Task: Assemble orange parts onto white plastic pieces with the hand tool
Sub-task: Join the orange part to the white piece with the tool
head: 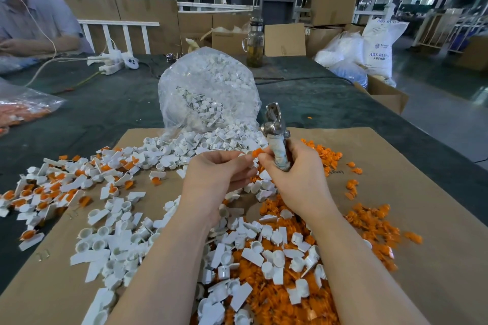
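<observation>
My left hand [220, 170] pinches a small white plastic piece [244, 155] at mid-frame. A small orange part [257, 152] sits between the fingertips of both hands, right at that piece. My right hand [293, 174] grips the wrapped handle of a metal hand tool [274, 124], whose silver head points up and away, while its fingertips touch the orange part. Loose white pieces [126, 240] and loose orange parts [369, 221] lie spread over the brown cardboard sheet [422, 258] below my arms.
A clear bag of white pieces [208, 92] stands behind my hands. Finished white-and-orange pieces [47, 192] are piled at the left. A bag of orange parts [23, 111] lies far left. Another person [34, 21] sits at the back left. A glass jug [254, 45] stands behind.
</observation>
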The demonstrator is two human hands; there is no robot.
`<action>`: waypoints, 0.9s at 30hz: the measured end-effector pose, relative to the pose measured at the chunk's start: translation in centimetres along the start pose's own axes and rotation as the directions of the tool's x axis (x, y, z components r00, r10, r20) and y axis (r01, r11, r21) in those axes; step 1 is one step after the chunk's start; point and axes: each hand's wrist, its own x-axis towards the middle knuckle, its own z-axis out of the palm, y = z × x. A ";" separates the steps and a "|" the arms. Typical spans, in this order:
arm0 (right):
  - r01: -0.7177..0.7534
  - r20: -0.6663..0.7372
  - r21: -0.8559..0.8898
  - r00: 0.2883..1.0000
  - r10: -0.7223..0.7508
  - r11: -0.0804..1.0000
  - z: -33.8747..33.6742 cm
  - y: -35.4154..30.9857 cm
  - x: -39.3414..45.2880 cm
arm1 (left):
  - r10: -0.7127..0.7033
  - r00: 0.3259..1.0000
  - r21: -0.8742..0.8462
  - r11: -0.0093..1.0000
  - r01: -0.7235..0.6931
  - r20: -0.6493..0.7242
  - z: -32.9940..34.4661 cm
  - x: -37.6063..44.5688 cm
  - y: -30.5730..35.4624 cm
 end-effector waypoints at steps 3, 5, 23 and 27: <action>0.027 -0.014 -0.006 1.000 -0.027 1.000 0.1 -0.1 0.0 | 0.004 1.000 -0.019 1.000 -0.003 0.020 -0.1 -0.1 0.1; 0.040 -0.022 -0.003 0.999 -0.040 0.999 0.0 0.0 0.0 | 0.018 0.999 -0.019 1.000 -0.017 0.042 -0.1 -0.1 0.1; 0.074 -0.061 -0.021 0.995 -0.075 0.997 0.2 0.2 -0.2 | 0.241 0.970 0.207 0.951 -0.232 -0.024 0.4 -0.4 0.1; 0.072 -0.062 -0.028 0.995 -0.073 0.997 0.2 0.3 -0.2 | 0.296 0.955 0.299 0.913 -0.277 -0.019 0.4 -0.4 0.0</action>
